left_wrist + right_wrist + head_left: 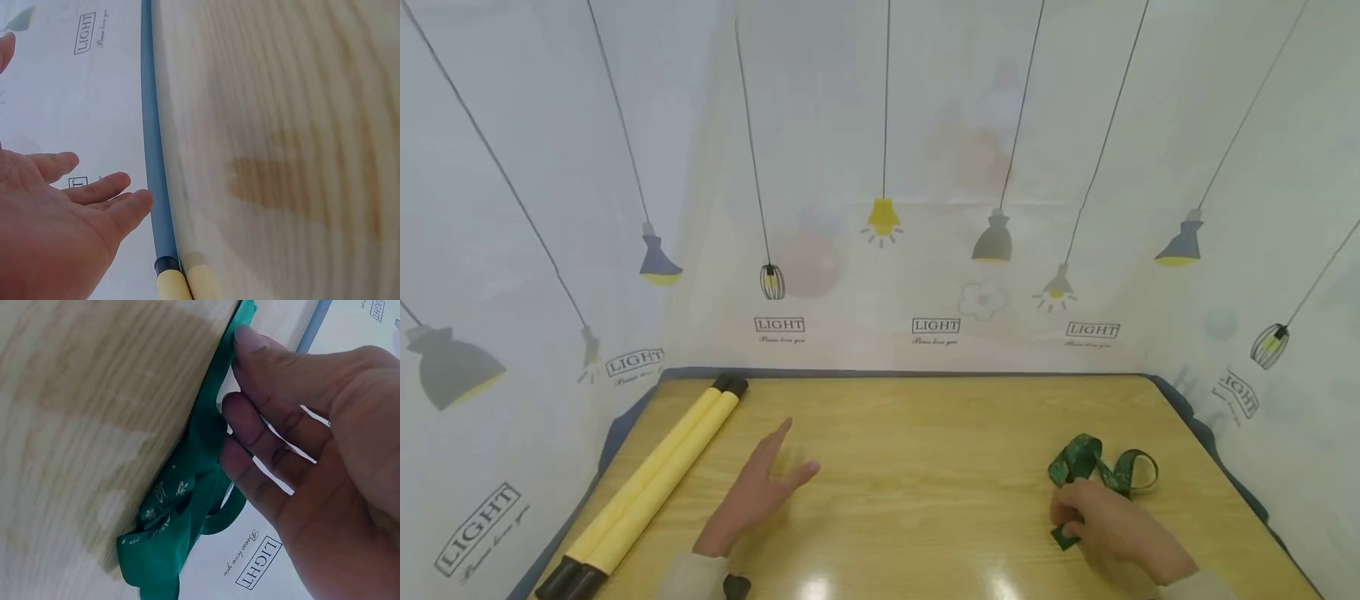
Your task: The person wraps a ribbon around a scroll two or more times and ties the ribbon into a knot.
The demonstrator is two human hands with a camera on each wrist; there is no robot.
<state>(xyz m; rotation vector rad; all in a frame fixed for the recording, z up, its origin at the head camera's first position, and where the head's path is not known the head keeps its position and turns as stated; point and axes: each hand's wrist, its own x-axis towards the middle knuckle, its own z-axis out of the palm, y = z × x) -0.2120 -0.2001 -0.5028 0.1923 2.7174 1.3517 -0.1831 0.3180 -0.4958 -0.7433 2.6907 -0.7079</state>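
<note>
The green ribbon [1078, 457] lies loosely curled toward the right side of the bench [925, 450], and the grip of the right hand [1111, 521] pinches it narrowly near one end. A wide stretch of wood separates this hand from the left hand [760, 492], whose fingers are spread and hold nothing. Two yellow tubes [667, 485] lie along the left edge. The right fingers partly hide the ribbon; a dark object [737, 587] near the left sleeve [692, 577] is cut off. A lamp-printed sheet [827, 150] surrounds the pale wood.
</note>
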